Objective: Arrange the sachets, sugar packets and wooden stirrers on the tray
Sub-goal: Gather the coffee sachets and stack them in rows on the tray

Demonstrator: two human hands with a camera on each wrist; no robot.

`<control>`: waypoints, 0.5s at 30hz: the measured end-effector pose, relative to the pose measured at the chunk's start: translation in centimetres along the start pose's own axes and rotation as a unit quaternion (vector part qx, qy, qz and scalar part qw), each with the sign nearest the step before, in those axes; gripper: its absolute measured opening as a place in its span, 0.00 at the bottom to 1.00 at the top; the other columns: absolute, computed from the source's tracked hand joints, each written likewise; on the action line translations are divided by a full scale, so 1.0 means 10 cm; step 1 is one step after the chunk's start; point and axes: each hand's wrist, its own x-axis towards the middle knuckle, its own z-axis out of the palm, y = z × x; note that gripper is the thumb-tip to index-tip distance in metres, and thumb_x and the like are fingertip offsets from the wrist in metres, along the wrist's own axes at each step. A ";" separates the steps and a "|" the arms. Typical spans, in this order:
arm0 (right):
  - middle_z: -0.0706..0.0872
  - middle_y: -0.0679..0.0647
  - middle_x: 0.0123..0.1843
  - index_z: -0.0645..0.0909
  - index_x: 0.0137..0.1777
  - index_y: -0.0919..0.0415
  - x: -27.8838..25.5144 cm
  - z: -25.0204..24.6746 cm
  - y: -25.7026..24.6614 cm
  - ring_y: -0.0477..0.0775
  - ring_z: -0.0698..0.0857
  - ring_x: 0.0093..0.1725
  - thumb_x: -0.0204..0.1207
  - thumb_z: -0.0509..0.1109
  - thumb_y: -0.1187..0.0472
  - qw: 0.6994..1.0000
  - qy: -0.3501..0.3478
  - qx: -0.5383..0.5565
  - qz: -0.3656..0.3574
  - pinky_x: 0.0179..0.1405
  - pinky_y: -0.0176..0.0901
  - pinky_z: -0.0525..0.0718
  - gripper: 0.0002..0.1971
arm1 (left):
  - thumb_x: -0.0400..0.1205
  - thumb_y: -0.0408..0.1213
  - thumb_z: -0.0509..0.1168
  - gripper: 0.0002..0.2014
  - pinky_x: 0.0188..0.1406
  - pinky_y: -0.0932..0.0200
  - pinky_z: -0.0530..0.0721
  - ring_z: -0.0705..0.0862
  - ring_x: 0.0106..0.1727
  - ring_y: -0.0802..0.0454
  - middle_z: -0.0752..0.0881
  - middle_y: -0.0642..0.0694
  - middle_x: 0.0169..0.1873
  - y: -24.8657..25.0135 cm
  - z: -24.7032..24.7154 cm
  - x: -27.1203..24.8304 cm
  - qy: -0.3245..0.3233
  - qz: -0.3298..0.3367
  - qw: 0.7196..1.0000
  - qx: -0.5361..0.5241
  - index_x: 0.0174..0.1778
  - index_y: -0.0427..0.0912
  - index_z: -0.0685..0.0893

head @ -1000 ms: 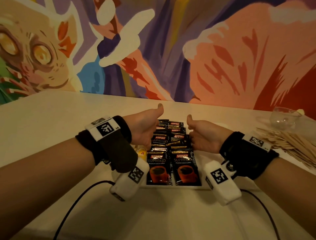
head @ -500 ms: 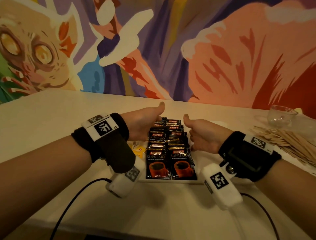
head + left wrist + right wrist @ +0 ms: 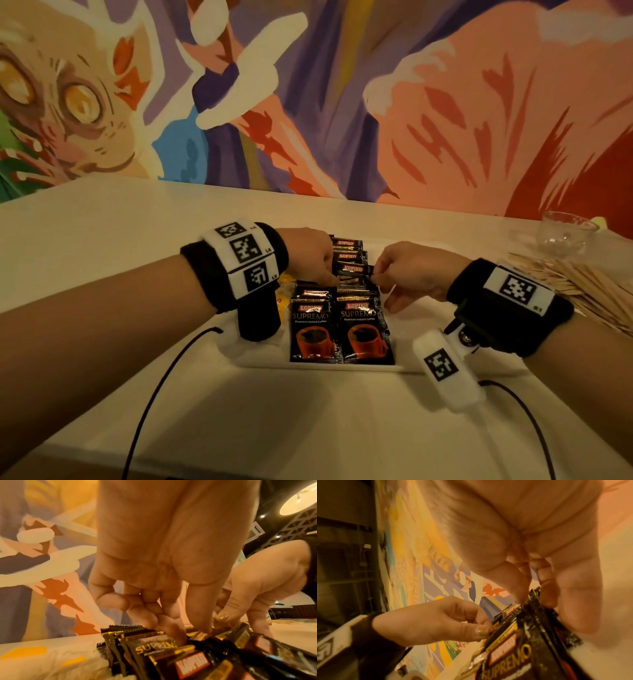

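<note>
White tray (image 3: 253, 356): overlapping black Kopiko sachets (image 3: 342, 308).

Head view high, forward-down; wrist views close, facing fingers; all share sachets (image 3: 342, 308).

Two columns of black coffee sachets (image 3: 340, 308), printed KOPIKO SUPREMO with a red cup, are laid overlapping on the white tray (image 3: 329, 368), running from its near edge to its far side. One sachet (image 3: 354, 278) in the middle of the right column is raised at its top edge. Yellow-marked sugar packets (image 3: 282, 294) are partly seen just left of the sachets. A loose pile of pale wooden stirrers (image 3: 579, 291) is spread on the table, well right of the tray.
</note>
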 end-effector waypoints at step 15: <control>0.77 0.62 0.41 0.69 0.44 0.59 -0.10 0.04 0.05 0.57 0.83 0.33 0.80 0.50 0.79 0.993 -0.052 0.096 0.045 0.29 0.46 0.88 0.15 | 0.82 0.39 0.64 0.07 0.36 0.67 0.72 0.72 0.33 0.59 0.77 0.53 0.30 -0.02 0.05 0.11 -0.018 0.031 0.999 -0.037 0.46 0.39 0.84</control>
